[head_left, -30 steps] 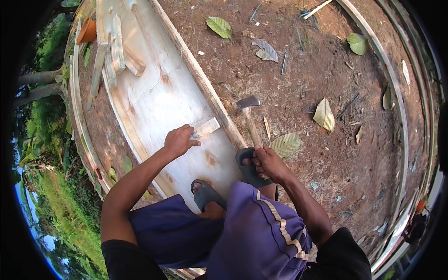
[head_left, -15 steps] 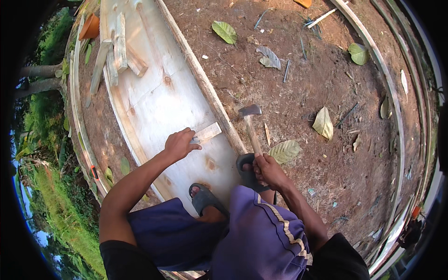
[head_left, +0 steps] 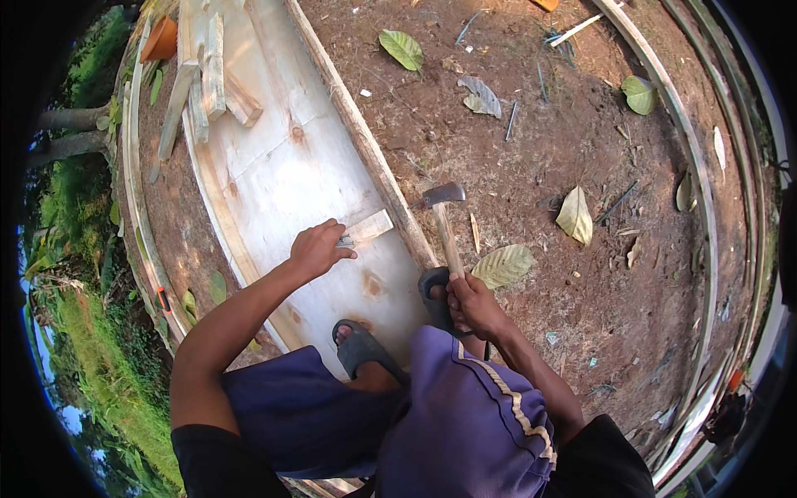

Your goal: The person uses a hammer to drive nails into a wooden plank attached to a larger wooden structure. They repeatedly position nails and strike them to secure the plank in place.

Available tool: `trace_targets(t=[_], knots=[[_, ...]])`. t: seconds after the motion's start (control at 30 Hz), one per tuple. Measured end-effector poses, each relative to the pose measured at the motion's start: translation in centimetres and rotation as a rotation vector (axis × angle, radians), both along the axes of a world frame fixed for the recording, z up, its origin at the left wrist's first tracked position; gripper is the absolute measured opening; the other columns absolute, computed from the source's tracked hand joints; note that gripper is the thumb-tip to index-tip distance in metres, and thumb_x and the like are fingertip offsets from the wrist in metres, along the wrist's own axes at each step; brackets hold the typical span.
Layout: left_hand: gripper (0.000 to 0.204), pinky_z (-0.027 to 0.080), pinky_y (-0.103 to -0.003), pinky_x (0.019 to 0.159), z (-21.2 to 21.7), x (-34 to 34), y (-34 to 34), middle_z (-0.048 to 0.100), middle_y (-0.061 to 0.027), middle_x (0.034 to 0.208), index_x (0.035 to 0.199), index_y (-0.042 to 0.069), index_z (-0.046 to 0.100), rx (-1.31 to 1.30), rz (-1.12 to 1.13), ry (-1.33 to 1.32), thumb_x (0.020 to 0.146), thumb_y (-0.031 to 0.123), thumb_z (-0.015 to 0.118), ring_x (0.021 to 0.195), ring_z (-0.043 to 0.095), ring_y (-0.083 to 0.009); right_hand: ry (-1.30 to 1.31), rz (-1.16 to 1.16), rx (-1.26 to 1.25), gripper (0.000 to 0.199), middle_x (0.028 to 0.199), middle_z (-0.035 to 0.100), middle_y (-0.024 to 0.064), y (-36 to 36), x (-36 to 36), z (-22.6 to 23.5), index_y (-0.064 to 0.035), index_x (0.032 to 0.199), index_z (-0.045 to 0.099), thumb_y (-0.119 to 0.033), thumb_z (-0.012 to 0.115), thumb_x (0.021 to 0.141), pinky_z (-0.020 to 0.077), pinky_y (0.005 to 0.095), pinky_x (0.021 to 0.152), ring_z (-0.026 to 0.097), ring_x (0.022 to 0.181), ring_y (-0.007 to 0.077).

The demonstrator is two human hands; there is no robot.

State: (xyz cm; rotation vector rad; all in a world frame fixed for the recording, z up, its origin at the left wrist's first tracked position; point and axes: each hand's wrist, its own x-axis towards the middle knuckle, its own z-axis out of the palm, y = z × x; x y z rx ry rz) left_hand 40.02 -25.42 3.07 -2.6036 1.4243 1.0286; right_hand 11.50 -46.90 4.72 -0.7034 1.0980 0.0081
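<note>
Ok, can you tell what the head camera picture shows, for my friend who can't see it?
A crouching person's left hand presses a small wood block onto a big pale board, while the right hand grips a hammer lying on the leafy dirt. Sandals and purple shorts show below.

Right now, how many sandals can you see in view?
2. One dark sandal rests on the pale plank, on the foot by the left knee. The other sandal lies beside the plank's right edge, by the right hand gripping the hammer; cloth partly hides it.
</note>
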Motion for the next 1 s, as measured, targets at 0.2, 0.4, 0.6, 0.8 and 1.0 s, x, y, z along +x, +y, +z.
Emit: trace_targets(t=[0.2, 0.4, 0.6, 0.8, 1.0], knots=[[0.049, 0.052, -0.047, 0.077, 0.3, 0.1, 0.9, 0.062, -0.0138, 0.096, 0.094, 0.001, 0.065, -0.021, -0.003, -0.005, 0.078, 0.046, 0.078, 0.090, 0.065, -0.0370, 0.071, -0.294, -0.179, 0.027, 0.070, 0.043, -0.0046, -13.4, -4.5, 1.9, -0.0049, 0.100, 0.049, -0.031, 0.048, 0.105, 0.0301, 0.0227, 0.040, 0.036, 0.050, 0.0043], [0.049, 0.052, -0.047, 0.077, 0.1, -0.1, -0.2, 0.062, -0.0140, 0.095, 0.092, 0.001, 0.065, -0.038, 0.012, 0.012, 0.078, 0.046, 0.078, 0.090, 0.065, -0.0371, 0.071, -0.814, -0.540, 0.027, 0.067, 0.040, -0.0020, -10.1, 0.2, -0.6, -0.0102, 0.086, 0.038, -0.027, 0.041, 0.107, 0.0388, 0.0291, 0.047, 0.041, 0.053, 0.0110], [0.051, 0.052, -0.047, 0.077, 0.7, 0.3, -0.6, 0.062, -0.0140, 0.095, 0.094, 0.000, 0.065, 0.060, -0.053, -0.003, 0.078, 0.047, 0.078, 0.091, 0.065, -0.0366, 0.156, 0.177, 0.152, 0.030, 0.068, 0.046, -0.0032, -4.4, -3.8, 1.5, -0.0036, 0.100, 0.053, -0.034, 0.052, 0.103, 0.0304, 0.0252, 0.041, 0.038, 0.049, 0.0067], [0.050, 0.052, -0.047, 0.077, 0.3, 0.0, 0.1, 0.063, -0.0138, 0.097, 0.095, 0.001, 0.066, -0.028, 0.014, 0.013, 0.078, 0.047, 0.078, 0.092, 0.065, -0.0362, -0.022, -0.748, -0.406, 0.020, 0.071, 0.042, -0.0021, -18.9, -8.7, -1.2, -0.0084, 0.090, 0.042, -0.023, 0.045, 0.103, 0.0350, 0.0241, 0.044, 0.039, 0.054, 0.0066], [0.050, 0.052, -0.047, 0.078, 0.6, 0.2, -0.5, 0.064, -0.0139, 0.098, 0.095, 0.002, 0.066, 0.059, -0.004, 0.020, 0.077, 0.046, 0.079, 0.092, 0.065, -0.0363, 0.032, 0.118, 0.036, 0.028, 0.065, 0.043, -0.0029, 0.3, 0.1, 1.1, -0.0100, 0.090, 0.047, -0.032, 0.047, 0.107, 0.0339, 0.0270, 0.044, 0.038, 0.049, 0.0095]])
